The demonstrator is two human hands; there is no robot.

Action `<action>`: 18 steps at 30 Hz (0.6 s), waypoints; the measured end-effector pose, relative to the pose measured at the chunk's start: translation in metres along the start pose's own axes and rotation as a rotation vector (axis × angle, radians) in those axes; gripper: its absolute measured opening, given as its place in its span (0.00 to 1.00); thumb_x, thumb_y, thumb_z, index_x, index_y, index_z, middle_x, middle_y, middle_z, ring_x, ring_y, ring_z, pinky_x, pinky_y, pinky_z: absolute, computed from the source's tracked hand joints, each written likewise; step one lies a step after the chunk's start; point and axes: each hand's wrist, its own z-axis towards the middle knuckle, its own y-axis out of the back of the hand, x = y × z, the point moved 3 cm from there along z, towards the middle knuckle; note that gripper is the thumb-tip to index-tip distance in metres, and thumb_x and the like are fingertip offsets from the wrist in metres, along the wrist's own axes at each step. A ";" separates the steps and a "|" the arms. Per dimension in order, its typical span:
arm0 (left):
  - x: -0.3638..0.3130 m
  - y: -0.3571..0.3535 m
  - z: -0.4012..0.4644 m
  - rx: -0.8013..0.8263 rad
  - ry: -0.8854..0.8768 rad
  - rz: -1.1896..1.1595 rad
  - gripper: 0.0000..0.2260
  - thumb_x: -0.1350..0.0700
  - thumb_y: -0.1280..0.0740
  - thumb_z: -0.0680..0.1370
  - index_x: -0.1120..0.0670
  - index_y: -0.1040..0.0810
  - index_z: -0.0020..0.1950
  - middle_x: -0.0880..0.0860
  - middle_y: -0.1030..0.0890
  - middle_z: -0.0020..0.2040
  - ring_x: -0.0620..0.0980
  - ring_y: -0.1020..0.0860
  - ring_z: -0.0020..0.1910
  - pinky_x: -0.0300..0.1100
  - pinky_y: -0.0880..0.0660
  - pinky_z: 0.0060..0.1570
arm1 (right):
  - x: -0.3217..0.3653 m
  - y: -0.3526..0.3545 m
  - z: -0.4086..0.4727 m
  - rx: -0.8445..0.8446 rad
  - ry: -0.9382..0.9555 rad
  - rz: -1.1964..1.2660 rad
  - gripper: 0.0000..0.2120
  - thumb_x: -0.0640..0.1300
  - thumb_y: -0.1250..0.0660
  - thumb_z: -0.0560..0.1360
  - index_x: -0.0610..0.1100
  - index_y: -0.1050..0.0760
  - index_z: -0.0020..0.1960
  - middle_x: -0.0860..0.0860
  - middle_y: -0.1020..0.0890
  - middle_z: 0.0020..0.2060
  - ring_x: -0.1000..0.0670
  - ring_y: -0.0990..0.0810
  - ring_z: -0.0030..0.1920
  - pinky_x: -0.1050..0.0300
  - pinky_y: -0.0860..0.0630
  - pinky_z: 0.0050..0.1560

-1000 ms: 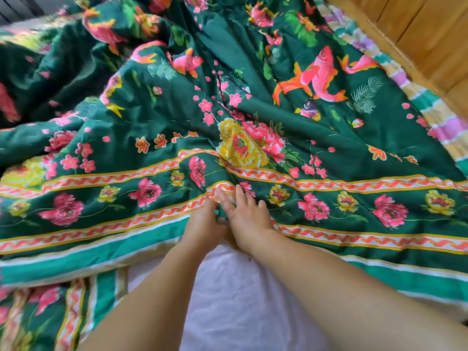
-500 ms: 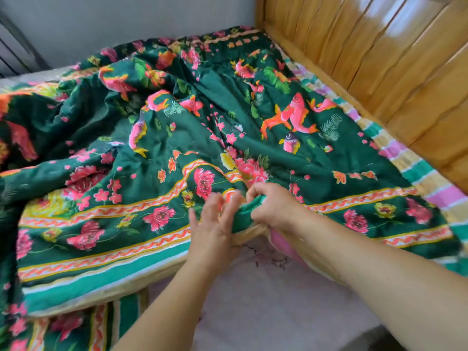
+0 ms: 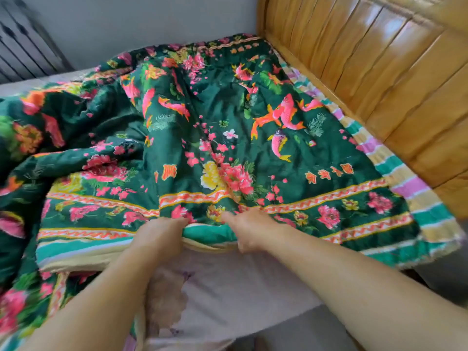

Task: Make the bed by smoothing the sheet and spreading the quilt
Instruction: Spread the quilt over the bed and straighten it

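A dark green quilt [image 3: 228, 138] printed with pink flowers and orange fish lies rumpled across the bed, bunched high at the left. Its striped border edge runs across the middle of the view. My left hand [image 3: 159, 236] and my right hand [image 3: 250, 229] both grip that near edge side by side, with a fold of teal border raised between them. Below the edge lies a pale pink sheet [image 3: 240, 287] with a faint printed pattern, partly under my forearms.
A glossy wooden headboard [image 3: 379, 84] stands along the right side. A striped pastel cloth [image 3: 395, 173] lies between the quilt and that board. A grey wall [image 3: 139, 26] and a dark radiator-like grille [image 3: 22, 46] are at the back left.
My head has lifted, so the wall and headboard came into view. Both hands went from lying flat on the quilt border to gripping its edge, and have spread a little apart.
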 end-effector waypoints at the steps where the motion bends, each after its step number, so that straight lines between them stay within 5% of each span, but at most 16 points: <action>1: -0.001 -0.003 -0.009 0.055 0.002 0.030 0.17 0.54 0.39 0.74 0.45 0.28 0.63 0.54 0.21 0.58 0.56 0.22 0.59 0.46 0.26 0.54 | 0.004 -0.009 -0.004 0.008 0.021 -0.042 0.22 0.38 0.35 0.73 0.44 0.36 0.66 0.39 0.21 0.55 0.38 0.22 0.56 0.50 0.26 0.47; 7: -0.015 -0.017 -0.040 0.241 0.017 0.061 0.16 0.53 0.38 0.71 0.52 0.23 0.58 0.55 0.20 0.57 0.56 0.21 0.58 0.47 0.24 0.57 | -0.012 -0.023 -0.029 -0.075 -0.063 -0.094 0.14 0.40 0.37 0.75 0.43 0.26 0.61 0.42 0.24 0.59 0.40 0.26 0.62 0.49 0.26 0.57; 14: -0.042 -0.019 -0.043 0.313 -0.020 0.036 0.15 0.56 0.37 0.70 0.55 0.22 0.57 0.55 0.20 0.55 0.57 0.21 0.55 0.48 0.23 0.55 | -0.038 -0.034 -0.053 0.249 -0.103 0.013 0.05 0.40 0.34 0.72 0.46 0.29 0.47 0.43 0.21 0.46 0.44 0.25 0.44 0.55 0.29 0.42; 18: -0.037 -0.025 -0.046 0.288 0.002 0.026 0.15 0.56 0.38 0.72 0.53 0.24 0.58 0.54 0.20 0.55 0.56 0.22 0.55 0.47 0.24 0.54 | -0.048 -0.024 -0.053 0.143 -0.137 0.116 0.12 0.37 0.36 0.72 0.43 0.26 0.55 0.44 0.21 0.52 0.42 0.23 0.54 0.54 0.27 0.48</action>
